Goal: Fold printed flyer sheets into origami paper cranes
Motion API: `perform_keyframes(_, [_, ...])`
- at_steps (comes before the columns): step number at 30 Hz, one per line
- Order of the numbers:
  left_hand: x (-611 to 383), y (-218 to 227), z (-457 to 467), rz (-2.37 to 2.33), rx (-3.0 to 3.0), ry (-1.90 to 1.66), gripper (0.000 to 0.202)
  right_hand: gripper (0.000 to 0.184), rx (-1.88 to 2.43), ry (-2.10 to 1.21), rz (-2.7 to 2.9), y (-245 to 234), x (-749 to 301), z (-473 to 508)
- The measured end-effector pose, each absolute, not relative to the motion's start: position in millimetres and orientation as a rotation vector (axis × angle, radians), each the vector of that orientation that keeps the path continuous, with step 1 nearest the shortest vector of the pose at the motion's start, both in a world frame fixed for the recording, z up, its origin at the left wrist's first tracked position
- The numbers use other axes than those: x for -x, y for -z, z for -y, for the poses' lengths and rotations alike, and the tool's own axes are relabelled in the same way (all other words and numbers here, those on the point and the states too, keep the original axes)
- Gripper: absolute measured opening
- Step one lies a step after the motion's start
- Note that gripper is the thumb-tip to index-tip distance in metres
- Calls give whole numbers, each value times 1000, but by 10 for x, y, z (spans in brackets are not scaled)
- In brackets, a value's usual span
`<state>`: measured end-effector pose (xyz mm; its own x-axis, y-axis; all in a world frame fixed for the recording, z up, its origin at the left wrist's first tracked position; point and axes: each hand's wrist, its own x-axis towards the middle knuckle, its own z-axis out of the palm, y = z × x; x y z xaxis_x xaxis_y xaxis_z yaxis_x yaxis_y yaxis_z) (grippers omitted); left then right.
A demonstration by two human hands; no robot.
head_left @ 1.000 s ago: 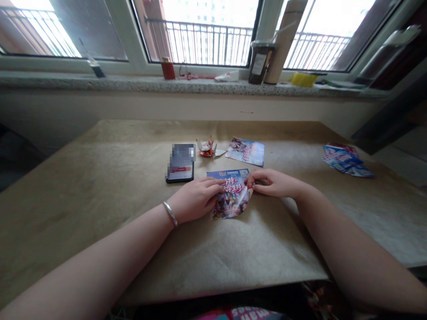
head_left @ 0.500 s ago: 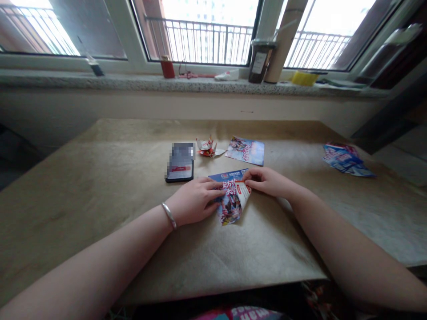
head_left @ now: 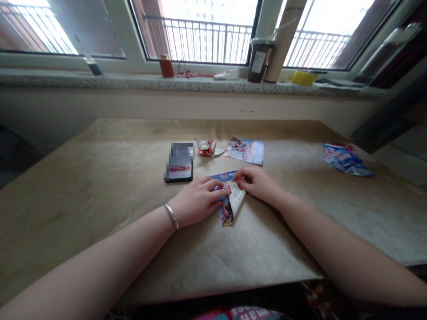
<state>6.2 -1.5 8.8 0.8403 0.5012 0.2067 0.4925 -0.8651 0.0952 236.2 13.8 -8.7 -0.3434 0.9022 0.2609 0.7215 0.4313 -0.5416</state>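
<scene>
A colourful printed paper flyer lies on the table before me, its right side folded over so the white back shows. My left hand, with a silver bangle at the wrist, lies flat on the flyer's left part, fingers stretched out. The fingers of my right hand pinch the folded-over edge near the top. Beyond the hands are a folded paper figure in red and white and another flyer lying flat. A phone rests left of them, its screen partly blurred out.
The table has a tan cover. Several more flyers lie fanned at the right. On the stone windowsill stand a red container, a dark lidded canister, a cardboard tube and a yellow roll.
My right hand has moved left, drawing the flyer's right side further over, so more of the white back shows. My left hand stays on the flyer, its fingers slightly shifted.
</scene>
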Motion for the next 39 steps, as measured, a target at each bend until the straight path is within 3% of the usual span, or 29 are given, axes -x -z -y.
perform_keyframes(13, [-63,-88,9,-817,-2950,-345,33,20,988,-313,2524,-66,-2469,-67])
perform_keyframes(21, [-60,-209,84,-1213,-3023,-209,28,25,1011,-267,2592,-116,-2464,-42])
perform_keyframes(39, [-68,-180,51,-884,-3003,-405,25,33,1012,-209,2613,-60,-2424,-56])
